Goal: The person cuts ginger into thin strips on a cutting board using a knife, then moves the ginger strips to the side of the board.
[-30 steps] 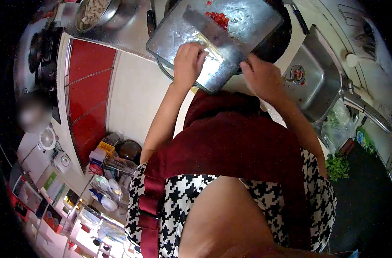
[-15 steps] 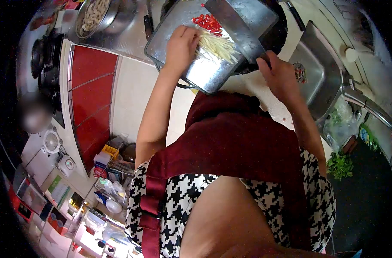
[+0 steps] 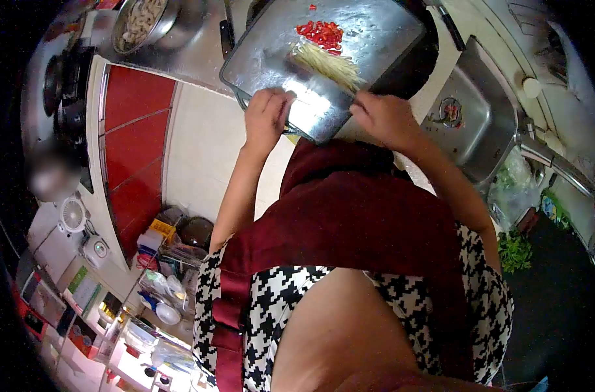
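A grey metal cutting board [image 3: 264, 49] lies in front of me. On it sit a heap of chopped red chili [image 3: 320, 36] and a bundle of pale yellow shreds [image 3: 330, 65], perhaps ginger. My right hand [image 3: 385, 117] is closed on the handle end of a cleaver [image 3: 327, 89], whose blurred blade runs along the near side of the shreds. My left hand [image 3: 268, 117] is over the board's near left edge, apart from the shreds. Its fingers are curled together, and whatever they may hold is hidden.
A metal bowl [image 3: 140, 26] of pale meat-like pieces stands at upper left, with a black-handled knife [image 3: 226, 39] beside the board. To the right are a steel sink [image 3: 470, 98], a dark-handled tool [image 3: 451, 27], bagged greens [image 3: 513, 183] and leafy herbs [image 3: 514, 250].
My left hand has left the shreds and come back toward me. The cleaver has swung from beyond the shreds to their near side, my right hand shifting left and slightly closer.
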{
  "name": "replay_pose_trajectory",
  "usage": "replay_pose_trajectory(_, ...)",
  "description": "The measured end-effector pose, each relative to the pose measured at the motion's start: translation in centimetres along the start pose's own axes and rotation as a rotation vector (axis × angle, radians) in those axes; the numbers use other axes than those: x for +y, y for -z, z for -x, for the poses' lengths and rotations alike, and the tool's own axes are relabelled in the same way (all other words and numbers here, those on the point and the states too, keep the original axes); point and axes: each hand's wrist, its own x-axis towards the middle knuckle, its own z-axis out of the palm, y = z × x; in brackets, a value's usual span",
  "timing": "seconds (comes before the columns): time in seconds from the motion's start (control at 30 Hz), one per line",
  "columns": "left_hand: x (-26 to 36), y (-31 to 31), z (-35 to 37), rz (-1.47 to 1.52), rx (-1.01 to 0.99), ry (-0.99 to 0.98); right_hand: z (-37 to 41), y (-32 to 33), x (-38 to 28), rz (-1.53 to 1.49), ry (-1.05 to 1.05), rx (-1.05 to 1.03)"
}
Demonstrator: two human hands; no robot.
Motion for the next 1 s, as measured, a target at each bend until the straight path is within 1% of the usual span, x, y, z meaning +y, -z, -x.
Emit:
replay_pose_trajectory(0.1, 0.4, -1.1, -2.5, -0.051, -0.085, -0.073, -0.4, 1.2, 0.3, 0.05, -0.055, 0.036)
replay_pose_trajectory(0.23, 0.3, -1.9, -3.5, -0.024, -0.067, -0.141, -0.1, 2.0, -0.1, 0.061, -0.073, -0.004)
replay_pose_trajectory(0.37, 0.0, -2.0, -2.9, -0.025, -0.069, -0.124, 0.7, 2.6, -0.6, 0.099, -0.081, -0.065)
replay_pose_trajectory(0.47, 0.6, -1.9, -2.8, -0.038, -0.047, -0.116, 1.1, 2.6, -0.1, 0.128, -0.027, -0.034)
replay_pose_trajectory(0.57, 0.7, -2.0, -2.4, -0.04, -0.046, -0.101, 1.3, 3.2, -0.3, 0.118, -0.087, -0.106)
replay_pose_trajectory(0.77, 0.7, -1.9, -2.4, -0.035, -0.053, -0.119, 1.8, 2.8, 0.9, 0.106, -0.014, -0.085)
replay_pose_trajectory(1.0, 0.5, -2.0, -2.5, -0.021, -0.044, -0.144, 1.3, 2.6, 0.9, 0.182, -0.019, -0.1)
